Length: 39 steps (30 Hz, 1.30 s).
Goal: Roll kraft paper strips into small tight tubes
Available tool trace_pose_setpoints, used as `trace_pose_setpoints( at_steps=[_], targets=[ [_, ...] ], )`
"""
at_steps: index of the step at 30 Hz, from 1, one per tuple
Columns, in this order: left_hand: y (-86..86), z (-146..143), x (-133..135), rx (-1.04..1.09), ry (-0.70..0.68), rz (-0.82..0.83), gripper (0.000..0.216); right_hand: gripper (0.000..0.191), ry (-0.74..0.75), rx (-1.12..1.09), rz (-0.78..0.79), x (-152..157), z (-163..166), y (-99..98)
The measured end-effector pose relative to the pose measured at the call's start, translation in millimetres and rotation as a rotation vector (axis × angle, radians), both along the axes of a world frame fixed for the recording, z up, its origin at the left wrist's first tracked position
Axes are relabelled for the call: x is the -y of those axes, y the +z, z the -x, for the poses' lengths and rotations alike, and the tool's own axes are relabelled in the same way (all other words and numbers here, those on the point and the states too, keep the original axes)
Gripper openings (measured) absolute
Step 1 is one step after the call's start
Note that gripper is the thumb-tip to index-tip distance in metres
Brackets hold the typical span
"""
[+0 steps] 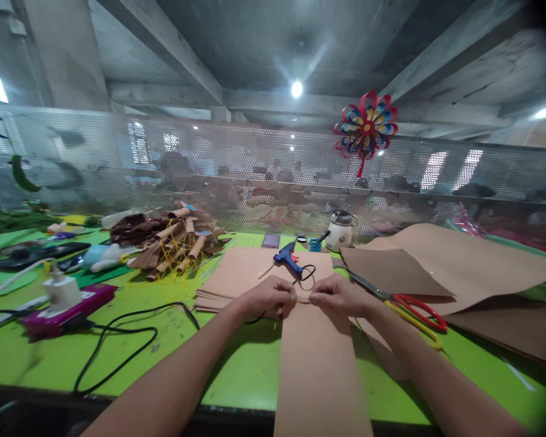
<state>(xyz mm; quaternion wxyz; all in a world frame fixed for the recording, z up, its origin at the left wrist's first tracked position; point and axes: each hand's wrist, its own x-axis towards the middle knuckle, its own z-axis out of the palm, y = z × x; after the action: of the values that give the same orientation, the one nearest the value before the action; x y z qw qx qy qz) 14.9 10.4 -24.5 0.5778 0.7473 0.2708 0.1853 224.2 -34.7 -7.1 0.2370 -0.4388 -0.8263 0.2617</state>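
Observation:
A long strip of brown kraft paper [321, 370] runs from the table's front edge up to my two hands. My left hand [275, 296] is closed, its fingers pinching the far left corner of the strip. At the far right corner my right hand [339, 294] pinches the same strip, thumb and fingers together. Just beyond the hands, a blue glue gun [290, 261] with a black cord lies on a stack of brown paper sheets [236, 270]. Scissors [421, 312] with red and yellow handles lie beside my right forearm, blades pointing toward the stack.
Left on the green table [241, 379] are a purple power strip [79, 309] with a white plug, black cords and a pile of brown paper pieces [177, 246] with yellow ties. Large brown sheets [459, 261] lie right. A white jar [341, 233] stands behind, before a perforated metal screen [255, 164].

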Motion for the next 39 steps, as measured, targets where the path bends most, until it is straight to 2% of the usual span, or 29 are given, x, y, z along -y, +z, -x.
trace_pose_setpoints(
  at_steps=[4, 6, 16, 20, 29, 35, 39],
  targets=[
    [1.4, -7, 7, -0.051, -0.019, -0.239, 0.033, 0.033, 0.027, 0.001, 0.024, -1, 6, -8.1],
    [1.8, -8, 10, -0.055, -0.033, -0.305, 0.036, 0.031, 0.037, -0.001, 0.025, -1, 7, -9.2],
    [-6.3, -5, 0, -0.067, 0.023, -0.201, 0.037, 0.034, 0.041, -0.047, 0.124, -5, -6, -8.2],
    [-5.5, -3, -1, -0.083, 0.004, -0.168, 0.035, 0.032, 0.037, -0.047, 0.1, -6, -7, -10.1],
    [-4.7, 2, -2, -0.085, -0.073, -0.104, 0.033, 0.029, 0.033, -0.031, 0.156, -5, -9, -6.7],
    [1.2, 3, -2, -0.14, -0.029, -0.123, 0.042, 0.033, 0.024, -0.054, 0.18, -6, -17, -3.8],
    [8.3, 3, 1, -0.13, -0.019, -0.112, 0.04, 0.035, 0.033, -0.065, 0.204, -6, -21, -3.0]
  ],
)
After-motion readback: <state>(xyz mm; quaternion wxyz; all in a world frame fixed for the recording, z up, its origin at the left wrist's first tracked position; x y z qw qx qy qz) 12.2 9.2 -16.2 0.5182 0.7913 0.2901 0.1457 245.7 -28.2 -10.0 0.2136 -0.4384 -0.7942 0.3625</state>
